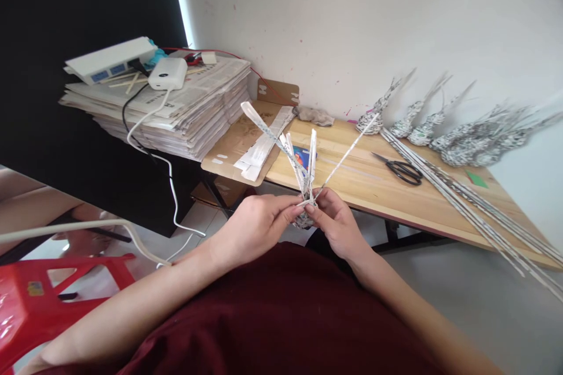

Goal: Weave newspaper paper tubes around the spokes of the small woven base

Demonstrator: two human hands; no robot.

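Both hands meet in front of my chest around a small woven piece of rolled newspaper (pixel 304 220). My left hand (pixel 257 220) pinches it from the left. My right hand (pixel 336 222) grips it from the right, fingers curled on the weave. Several paper spokes (pixel 303 158) fan upward from the piece, and one long thin paper stick (pixel 347 155) slants up to the right over the wooden table (pixel 360 181).
Black scissors (pixel 402 171) lie on the table beside a long bundle of paper sticks (pixel 475 208). Several finished woven paper cones (pixel 461 140) line the wall. A newspaper stack (pixel 176 108) with a white charger (pixel 168 73) sits left. A red stool (pixel 53 299) stands lower left.
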